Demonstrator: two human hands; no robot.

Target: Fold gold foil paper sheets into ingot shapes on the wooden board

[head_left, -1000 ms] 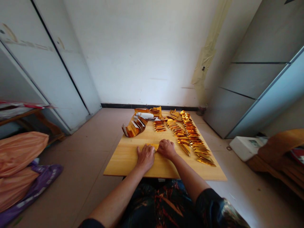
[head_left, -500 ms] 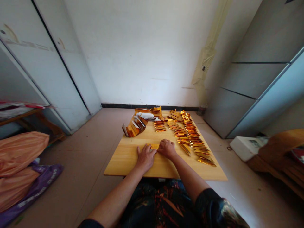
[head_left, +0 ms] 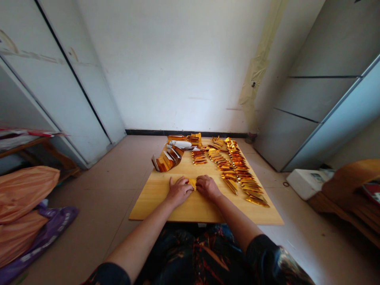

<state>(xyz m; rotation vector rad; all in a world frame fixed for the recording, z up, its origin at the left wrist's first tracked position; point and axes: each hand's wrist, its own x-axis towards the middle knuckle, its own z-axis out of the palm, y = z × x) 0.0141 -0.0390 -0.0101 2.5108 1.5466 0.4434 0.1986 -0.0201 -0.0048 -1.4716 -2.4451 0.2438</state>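
- On my feed, the left hand (head_left: 179, 192) lies spread, fingertips pressing one edge of a gold foil sheet (head_left: 192, 183) on a wooden board (head_left: 154, 208).
- The right hand (head_left: 207, 187), fingers curled together, rests against the sheet's other side; I cannot tell if it pinches.
- The sheet sits between both hands.
- Rows of folded gold foil pieces (head_left: 237, 173) lie beyond the right hand; a curled foil stack (head_left: 166, 162) sits further up the board.

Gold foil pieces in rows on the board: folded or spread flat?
Folded: the gold foil pieces are narrow, creased, pointed strips lying on the wooden board.
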